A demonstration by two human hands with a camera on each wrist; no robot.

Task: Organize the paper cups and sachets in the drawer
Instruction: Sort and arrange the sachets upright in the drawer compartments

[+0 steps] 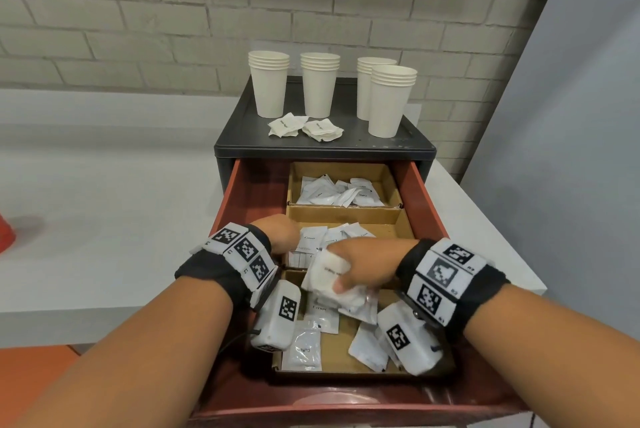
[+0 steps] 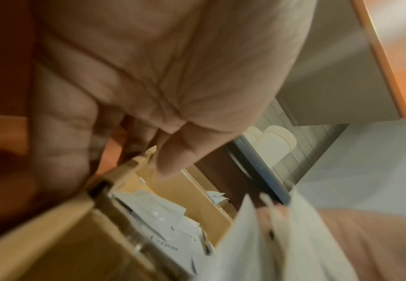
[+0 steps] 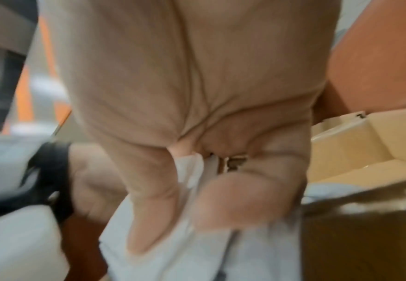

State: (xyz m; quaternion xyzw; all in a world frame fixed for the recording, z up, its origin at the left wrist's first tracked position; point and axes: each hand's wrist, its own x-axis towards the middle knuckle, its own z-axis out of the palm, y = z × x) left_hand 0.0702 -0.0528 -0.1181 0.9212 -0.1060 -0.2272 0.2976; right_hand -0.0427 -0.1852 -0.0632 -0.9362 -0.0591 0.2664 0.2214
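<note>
A red drawer (image 1: 426,192) stands pulled out, with cardboard trays (image 1: 346,216) inside it. My right hand (image 1: 349,271) grips a bunch of white sachets (image 1: 325,275) over the front tray; in the right wrist view the thumb and fingers (image 3: 240,205) close on the sachets (image 3: 168,256). My left hand (image 1: 277,232) is at the middle tray's left wall. In the left wrist view its thumb (image 2: 170,163) and fingers straddle the cardboard edge (image 2: 134,163). Loose sachets (image 1: 301,351) lie in the front tray. Several stacks of paper cups (image 1: 270,84) stand on the black cabinet (image 1: 346,147).
Two small piles of sachets (image 1: 287,124) lie on the cabinet top in front of the cups. The back tray holds more sachets (image 1: 332,193). A white counter (image 1: 104,202) spreads to the left, with an orange object (image 1: 5,233) at its edge. A brick wall stands behind.
</note>
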